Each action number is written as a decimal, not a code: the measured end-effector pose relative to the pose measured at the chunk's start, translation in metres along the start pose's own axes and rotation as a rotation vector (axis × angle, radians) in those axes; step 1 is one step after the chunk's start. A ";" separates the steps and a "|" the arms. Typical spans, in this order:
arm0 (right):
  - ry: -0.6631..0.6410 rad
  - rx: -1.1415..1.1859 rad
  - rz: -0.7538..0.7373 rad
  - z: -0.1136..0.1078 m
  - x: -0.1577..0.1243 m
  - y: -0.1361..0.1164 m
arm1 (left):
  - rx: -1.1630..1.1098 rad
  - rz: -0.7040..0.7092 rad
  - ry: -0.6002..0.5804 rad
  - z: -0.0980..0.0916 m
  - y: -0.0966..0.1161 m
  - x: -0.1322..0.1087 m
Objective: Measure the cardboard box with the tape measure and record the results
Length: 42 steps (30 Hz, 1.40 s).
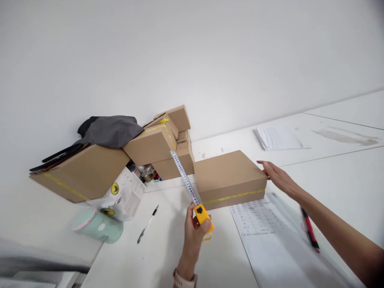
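My left hand [193, 232] is closed around a yellow tape measure [204, 218], whose silver blade [184, 176] is drawn out and slants up to the left. The blade runs beside the left end of a flat brown cardboard box [231, 172] with a yellow strip along its front. At the box's right end is my right hand [274, 174], fingers partly stretched out and touching or close to the corner; some fingertips are hidden behind it. A printed sheet [255, 218] lies in front of the box, partly under its edge.
Several cardboard boxes [150, 146] are stacked at the left with a grey cloth [111, 130] on top. A white avocado-print carton [126, 192], a mint-green container [99, 226] and a pen [147, 224] stand or lie nearby. A red-black marker [310, 230] and stacked papers [279, 138] are on the right.
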State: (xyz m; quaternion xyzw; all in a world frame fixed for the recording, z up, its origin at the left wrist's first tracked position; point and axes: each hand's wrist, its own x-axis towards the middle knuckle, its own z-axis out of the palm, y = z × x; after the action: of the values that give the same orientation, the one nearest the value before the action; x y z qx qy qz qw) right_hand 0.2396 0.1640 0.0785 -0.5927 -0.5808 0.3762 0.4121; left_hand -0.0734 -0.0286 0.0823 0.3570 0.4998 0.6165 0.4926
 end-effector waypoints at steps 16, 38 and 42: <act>0.183 -0.411 -0.510 0.015 0.028 -0.082 | 0.107 0.143 -0.170 0.015 0.061 0.050; 0.018 -0.803 -0.846 0.042 0.049 -0.097 | -0.090 -0.203 -0.481 0.061 -0.068 -0.008; 0.042 -0.804 -0.879 0.041 0.049 -0.092 | -0.044 -0.208 -0.490 0.057 -0.073 -0.007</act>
State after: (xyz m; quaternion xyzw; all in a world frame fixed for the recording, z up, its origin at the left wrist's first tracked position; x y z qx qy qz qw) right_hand 0.1688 0.2133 0.1495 -0.4136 -0.8603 -0.0908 0.2838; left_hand -0.0003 -0.0189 0.0257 0.4315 0.3860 0.4685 0.6673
